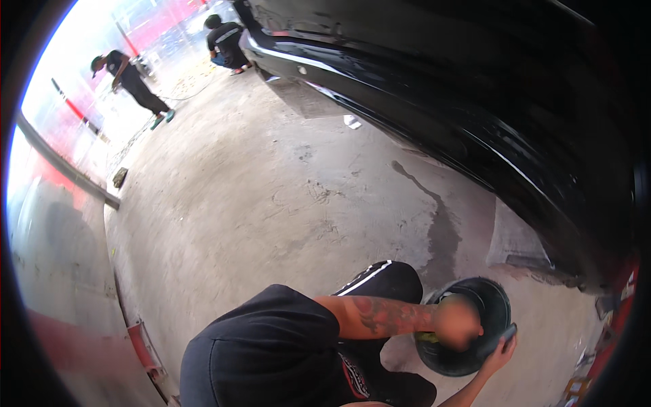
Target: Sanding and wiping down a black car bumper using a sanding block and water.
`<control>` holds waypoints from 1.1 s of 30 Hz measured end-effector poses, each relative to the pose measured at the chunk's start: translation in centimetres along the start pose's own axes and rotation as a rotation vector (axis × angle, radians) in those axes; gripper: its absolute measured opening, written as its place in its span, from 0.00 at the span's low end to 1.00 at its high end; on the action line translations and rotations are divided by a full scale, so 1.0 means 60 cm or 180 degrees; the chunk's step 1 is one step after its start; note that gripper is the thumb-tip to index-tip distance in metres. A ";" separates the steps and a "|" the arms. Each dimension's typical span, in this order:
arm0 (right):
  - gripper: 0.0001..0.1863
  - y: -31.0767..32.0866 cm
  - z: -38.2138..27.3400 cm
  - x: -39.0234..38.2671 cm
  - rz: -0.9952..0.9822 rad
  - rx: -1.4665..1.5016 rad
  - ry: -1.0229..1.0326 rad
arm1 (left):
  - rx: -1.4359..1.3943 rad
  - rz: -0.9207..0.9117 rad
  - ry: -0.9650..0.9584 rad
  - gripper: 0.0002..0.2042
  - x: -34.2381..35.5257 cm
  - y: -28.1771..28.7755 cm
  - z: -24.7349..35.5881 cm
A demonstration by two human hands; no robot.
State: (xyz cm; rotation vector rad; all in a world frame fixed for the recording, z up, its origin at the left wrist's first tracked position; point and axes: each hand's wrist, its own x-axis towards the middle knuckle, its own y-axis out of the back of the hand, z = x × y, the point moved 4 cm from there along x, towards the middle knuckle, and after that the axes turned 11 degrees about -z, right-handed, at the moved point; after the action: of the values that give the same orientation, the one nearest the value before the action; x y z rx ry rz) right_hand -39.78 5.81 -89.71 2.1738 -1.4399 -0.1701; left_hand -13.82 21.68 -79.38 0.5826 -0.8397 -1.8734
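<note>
My left arm reaches across to the right, into a black bucket (pixel 498 296) on the concrete floor. My left hand (pixel 458 323) is over the bucket's inside, and its fingers are smeared by blur. A bit of yellow-green material (pixel 428 336) shows beneath that wrist; what it is cannot be made out. My right hand (pixel 500 354) comes up from the lower edge to the bucket's near right rim. Its fingers are closed around a dark grey, block-like piece (pixel 505 333), which partly overlaps the rim.
A glossy black car body (pixel 407 81) runs along the right side. A dark wet streak (pixel 442 230) crosses the concrete floor (pixel 224 203) near the bucket. One person (pixel 132 81) stands far left; another person (pixel 227 44) squats by the car. A metal wall (pixel 61 264) lines the left.
</note>
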 end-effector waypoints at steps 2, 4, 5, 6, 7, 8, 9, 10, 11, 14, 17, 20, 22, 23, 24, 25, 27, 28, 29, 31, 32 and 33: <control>0.25 -0.031 -0.015 -0.007 -0.0285 -0.0936 0.0246 | 0.0007 0.0023 0.0176 0.24 -0.011 0.000 -0.014; 0.25 -0.097 -0.045 -0.019 -0.0554 -0.1856 0.0550 | 0.0003 0.0050 0.0374 0.23 -0.030 0.010 -0.025; 0.24 -0.136 -0.063 -0.025 -0.0813 -0.1618 0.0442 | -0.0062 0.0034 0.0425 0.21 -0.037 0.017 -0.026; 0.23 -0.171 -0.067 -0.023 -0.1081 -0.1377 0.0331 | -0.0131 0.0019 0.0486 0.20 -0.045 0.022 -0.029; 0.21 -0.192 -0.056 -0.015 -0.1306 -0.1253 0.0078 | -0.0146 0.0045 0.0531 0.19 -0.048 0.029 -0.025; 0.22 -0.177 0.006 -0.001 -0.1542 -0.1501 0.0252 | -0.0122 0.0089 0.0455 0.19 -0.032 0.036 -0.012; 0.23 -0.195 0.039 0.006 -0.1797 -0.1606 -0.0003 | -0.0073 0.0103 0.0420 0.19 -0.031 0.034 -0.016; 0.23 -0.217 0.054 0.012 -0.2071 -0.1707 -0.0255 | -0.0032 0.0114 0.0405 0.20 -0.033 0.029 -0.021; 0.23 -0.229 0.065 0.010 -0.2270 -0.1801 -0.0391 | -0.0074 0.0179 0.0460 0.21 -0.037 0.025 -0.026; 0.24 -0.261 0.084 -0.007 -0.2798 -0.2071 -0.0712 | -0.0050 0.0035 0.0591 0.21 -0.050 0.027 -0.037; 0.24 -0.265 0.088 -0.017 -0.3083 -0.2182 -0.0894 | -0.0129 0.0022 0.0632 0.21 -0.064 0.041 -0.042; 0.24 -0.262 0.088 -0.025 -0.3278 -0.2289 -0.1046 | -0.0313 0.0038 0.0672 0.22 -0.069 0.050 -0.059; 0.24 -0.258 0.084 -0.029 -0.3360 -0.2334 -0.1134 | -0.0420 0.0051 0.0667 0.23 -0.072 0.056 -0.064; 0.24 -0.254 0.081 -0.031 -0.3407 -0.2370 -0.1165 | -0.0471 0.0044 0.0746 0.24 -0.076 0.059 -0.066; 0.24 -0.252 0.078 -0.031 -0.3436 -0.2388 -0.1193 | -0.0525 0.0035 0.0822 0.25 -0.079 0.059 -0.067; 0.24 -0.249 0.072 -0.032 -0.3459 -0.2407 -0.1224 | -0.0522 0.0024 0.0805 0.25 -0.080 0.056 -0.068; 0.24 -0.238 0.061 -0.032 -0.3484 -0.2441 -0.1297 | -0.0403 0.0260 0.0592 0.22 -0.081 0.051 -0.068; 0.24 -0.231 0.050 -0.031 -0.3473 -0.2437 -0.1324 | -0.0400 0.0235 0.0535 0.22 -0.078 0.051 -0.062; 0.24 -0.221 0.038 -0.030 -0.3455 -0.2392 -0.1347 | -0.0398 0.0196 0.0528 0.23 -0.076 0.052 -0.057; 0.24 -0.220 0.013 -0.022 -0.3399 -0.2233 -0.1330 | -0.0381 0.0125 0.0541 0.23 -0.085 0.054 -0.054; 0.24 -0.207 -0.005 -0.014 -0.3254 -0.2064 -0.1329 | -0.0321 0.0010 0.0577 0.24 -0.086 0.054 -0.055; 0.24 -0.191 -0.017 -0.012 -0.3036 -0.1782 -0.1276 | -0.0255 -0.0106 0.0615 0.24 -0.088 0.052 -0.056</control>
State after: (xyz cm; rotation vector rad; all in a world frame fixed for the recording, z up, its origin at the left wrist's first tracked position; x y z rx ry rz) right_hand -30.27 10.24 -94.54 2.1933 -0.3027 -1.2262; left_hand -7.43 24.52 -78.99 0.7183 -0.6296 -1.8379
